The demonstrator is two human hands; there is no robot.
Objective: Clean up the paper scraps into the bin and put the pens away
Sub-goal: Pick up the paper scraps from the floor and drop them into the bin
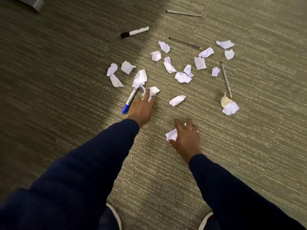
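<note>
The right hand [186, 138] has its grip closing over a paper scrap [171, 134] on the carpet; the left hand [141, 107] pinches another scrap [153, 91] at its fingertips. A blue-capped pen [130, 100] lies just left of the left grip (long axis parallel to that forearm), so the left hand is nearer.

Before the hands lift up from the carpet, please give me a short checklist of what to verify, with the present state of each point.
1. Right hand has grip on its paper scrap: ok, fingers cover it.
2. Left hand has grip on its scrap: cannot tell, only fingertips touch it.
3. Blue-capped pen clear of the left hand: not ok, it lies right beside it.
4. Bin in sight: not ok, none visible.
5. Other scraps cleared: not ok, many remain on the carpet.
</note>
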